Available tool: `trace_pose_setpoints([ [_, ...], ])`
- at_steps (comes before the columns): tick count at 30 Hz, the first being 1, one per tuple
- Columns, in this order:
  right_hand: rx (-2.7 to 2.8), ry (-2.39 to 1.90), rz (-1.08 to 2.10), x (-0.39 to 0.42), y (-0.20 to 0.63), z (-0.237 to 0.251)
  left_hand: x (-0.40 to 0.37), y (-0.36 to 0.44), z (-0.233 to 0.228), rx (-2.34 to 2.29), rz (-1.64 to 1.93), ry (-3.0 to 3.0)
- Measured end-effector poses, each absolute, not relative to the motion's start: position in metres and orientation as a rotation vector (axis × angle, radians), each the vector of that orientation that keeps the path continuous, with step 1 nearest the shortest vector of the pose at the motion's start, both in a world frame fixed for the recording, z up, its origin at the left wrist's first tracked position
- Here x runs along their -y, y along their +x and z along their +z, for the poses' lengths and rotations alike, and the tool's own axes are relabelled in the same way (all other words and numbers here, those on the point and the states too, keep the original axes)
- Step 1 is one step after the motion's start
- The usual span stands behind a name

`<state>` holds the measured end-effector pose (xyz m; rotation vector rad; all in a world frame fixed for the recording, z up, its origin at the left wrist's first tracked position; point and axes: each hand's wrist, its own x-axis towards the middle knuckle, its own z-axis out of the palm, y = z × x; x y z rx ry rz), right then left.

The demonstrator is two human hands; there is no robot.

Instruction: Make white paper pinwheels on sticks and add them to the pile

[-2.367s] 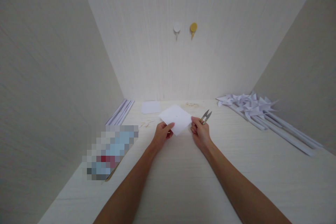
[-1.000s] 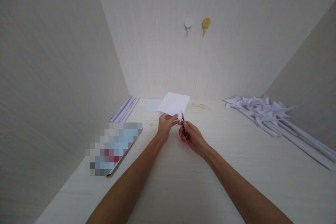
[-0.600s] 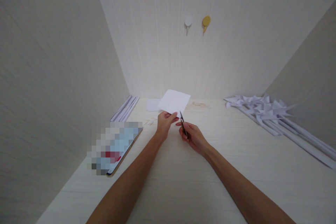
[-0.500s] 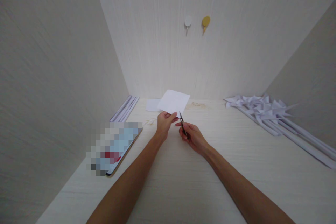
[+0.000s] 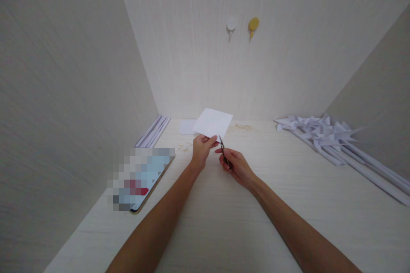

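Pinched along its near edge, a white sheet of paper [image 5: 212,123] is in my left hand [image 5: 201,148], tilted above the table. My right hand [image 5: 236,163] is closed around small dark-handled scissors [image 5: 225,156], which look like thread snips. Their blades point up and away, at the paper's near right corner. Whether the blades touch the paper I cannot tell. Behind the held sheet, another piece of white paper [image 5: 187,127] lies flat on the table and is partly covered from view.
Rolled white paper sticks [image 5: 153,131] lie at the back left. A phone [image 5: 150,183], its screen blurred, rests on the left. White paper pinwheels [image 5: 323,130] with long sticks are heaped at the right. A white hook [image 5: 231,24] and a yellow hook [image 5: 253,24] are on the back wall.
The whole view has shifted very slightly. Both hands, the paper and the scissors keep nearly the same positions relative to each other.
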<state>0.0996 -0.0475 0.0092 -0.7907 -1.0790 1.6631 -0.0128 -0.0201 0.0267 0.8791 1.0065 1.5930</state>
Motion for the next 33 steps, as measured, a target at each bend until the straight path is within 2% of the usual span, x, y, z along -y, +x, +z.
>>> trace_pose_setpoints([
  [33,1.198,-0.864,1.535,0.0441,0.1008,0.0015,0.0195,-0.0156,0.0277,-1.046,1.559,0.931],
])
